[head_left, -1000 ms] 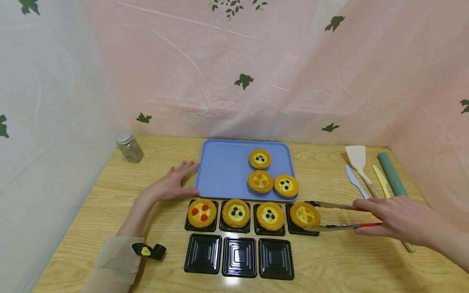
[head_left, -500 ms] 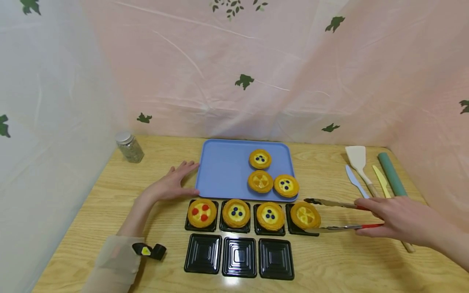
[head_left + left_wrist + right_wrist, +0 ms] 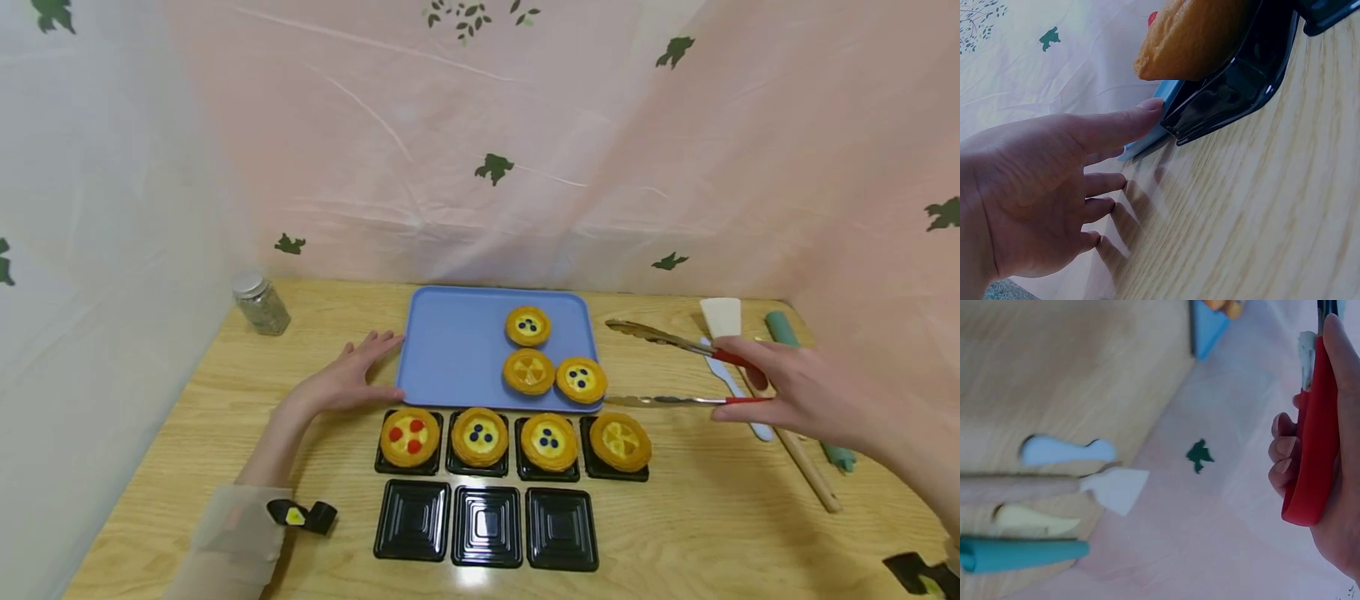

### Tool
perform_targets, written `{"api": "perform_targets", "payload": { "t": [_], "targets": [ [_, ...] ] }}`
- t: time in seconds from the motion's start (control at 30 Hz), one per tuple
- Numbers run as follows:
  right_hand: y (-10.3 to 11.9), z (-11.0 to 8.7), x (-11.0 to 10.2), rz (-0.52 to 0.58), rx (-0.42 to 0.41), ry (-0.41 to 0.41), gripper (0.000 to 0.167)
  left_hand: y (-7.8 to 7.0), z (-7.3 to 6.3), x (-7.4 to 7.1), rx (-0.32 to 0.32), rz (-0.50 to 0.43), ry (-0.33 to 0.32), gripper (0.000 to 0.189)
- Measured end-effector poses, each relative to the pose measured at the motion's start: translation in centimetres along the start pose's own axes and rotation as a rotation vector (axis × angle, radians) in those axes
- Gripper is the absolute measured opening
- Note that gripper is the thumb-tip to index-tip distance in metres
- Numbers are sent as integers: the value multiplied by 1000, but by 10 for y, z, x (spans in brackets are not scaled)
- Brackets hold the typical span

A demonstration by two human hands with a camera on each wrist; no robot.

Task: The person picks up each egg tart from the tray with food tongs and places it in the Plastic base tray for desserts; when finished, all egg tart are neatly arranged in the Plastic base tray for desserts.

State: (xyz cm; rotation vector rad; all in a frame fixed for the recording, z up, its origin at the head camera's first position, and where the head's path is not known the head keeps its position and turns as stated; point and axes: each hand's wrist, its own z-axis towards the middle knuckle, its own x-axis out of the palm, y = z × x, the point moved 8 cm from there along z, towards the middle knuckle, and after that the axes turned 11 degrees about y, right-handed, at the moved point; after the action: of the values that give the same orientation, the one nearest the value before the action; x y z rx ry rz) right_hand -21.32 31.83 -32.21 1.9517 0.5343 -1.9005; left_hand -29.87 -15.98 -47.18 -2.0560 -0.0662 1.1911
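My right hand [image 3: 787, 387] grips red-handled metal tongs [image 3: 660, 336], their arms spread apart with nothing between the tips. The tips are just right of the blue tray [image 3: 457, 346]. My left hand [image 3: 348, 373] has its fingers extended, fingertips at the tray's left edge. On the tray lie two blueberry tarts [image 3: 527, 326] and an orange-topped tart [image 3: 528, 372]. In front of it, a row of black square holders carries a strawberry tart [image 3: 409, 437], two blueberry tarts [image 3: 480, 437] and another orange-topped tart [image 3: 620, 442]. In the right wrist view the red handle [image 3: 1315, 437] lies in the palm.
Three black square holders [image 3: 487, 525] without tarts form a front row. A glass jar [image 3: 261, 304] stands at the back left. Beneath and behind the right hand lie a white spatula [image 3: 722, 317], a blue knife [image 3: 720, 371] and a green roll [image 3: 783, 328]; a yellow knife [image 3: 1035, 520] is beside them.
The tongs have spread wider and moved up and back, away from the orange-topped tart, which stays on its black holder. The left hand has not moved; the head view has shifted slightly.
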Motion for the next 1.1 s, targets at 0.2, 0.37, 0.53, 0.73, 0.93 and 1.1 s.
{"api": "perform_targets", "payload": {
  "t": [0.2,0.37,0.53,0.73,0.93,1.1],
  "targets": [
    [-2,36,-1,2,121,96,73,0,-1,-1,-6,-4,0,93],
    [2,66,7,80,128,129,83,1,-1,-1,-4,5,0,93],
    [3,88,13,200,123,135,82,1,-1,0,-1,-4,0,93],
    [5,110,15,262,81,153,64,0,-2,-1,-1,-7,-2,93],
    [2,129,21,196,42,147,65,0,-2,-1,0,-7,-6,93],
    [-4,137,30,154,7,164,62,0,-2,0,2,-10,-6,93]
  ]
}}
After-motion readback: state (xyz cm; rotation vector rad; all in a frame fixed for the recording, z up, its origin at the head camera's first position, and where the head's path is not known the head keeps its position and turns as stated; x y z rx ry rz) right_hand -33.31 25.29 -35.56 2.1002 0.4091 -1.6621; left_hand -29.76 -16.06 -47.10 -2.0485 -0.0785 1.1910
